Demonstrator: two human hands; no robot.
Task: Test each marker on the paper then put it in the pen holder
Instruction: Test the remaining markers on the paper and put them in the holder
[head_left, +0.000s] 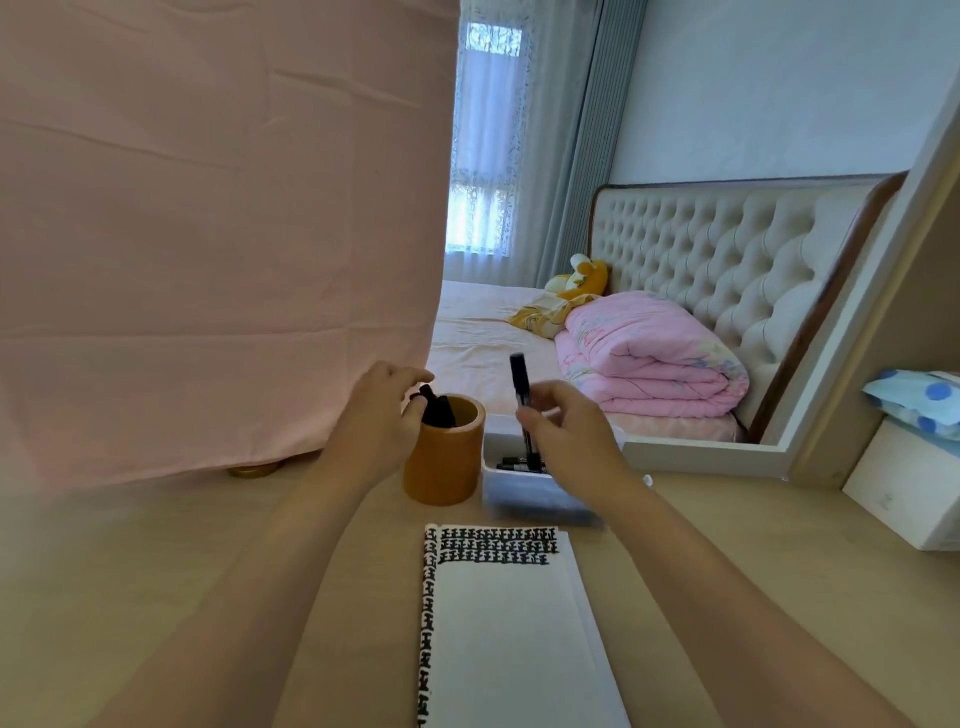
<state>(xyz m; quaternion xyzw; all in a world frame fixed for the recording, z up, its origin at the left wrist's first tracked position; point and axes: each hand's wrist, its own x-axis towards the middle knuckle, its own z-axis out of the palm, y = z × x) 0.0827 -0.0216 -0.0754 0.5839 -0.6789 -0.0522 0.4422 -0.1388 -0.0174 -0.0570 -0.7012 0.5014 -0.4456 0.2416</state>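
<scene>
**1. Right hand** (566, 423). The fingertips (529, 415) are drawn in narrow and pinch one black marker (521, 384) at mid-barrel. The marker stands upright with one end at twelve o'clock and the other just above the tray. I cannot tell whether it is capped. A mid-barrel pinch likely leaves room to turn it down toward the paper, so I judge it next for a test stroke.

**2. Left hand** (382, 415). The fingers (415, 375) are curled over the pen holder's rim. Forefinger and thumb close round the black tops of the stored markers (436, 410). I judge it is seating one among the rest, or steadying the holder.

**3. Pen holder** (444, 462). A tan round cup, upright, at eleven o'clock from the paper and just beside the tray. It sits within easy reach of the left hand.

**4. Tray** (524, 493). White and shallow, at twelve o'clock from the paper. Spare markers (519, 466) lie flat inside, presumably the untested supply.

**5. Paper** (509, 639). A white pad lying flat on the desk (156, 571) at six o'clock, between the forearms. Rows of black marks run along its top edge and down its left edge, and the rest is blank. There is plenty of room for further strokes.

**6. Surroundings.** A pink cloth (208, 208) hangs from nine to eleven o'clock. A folded quilt (649, 358) and a soft toy (584, 278) lie on a bed at one o'clock. A white box (904, 493) is at three o'clock.
</scene>
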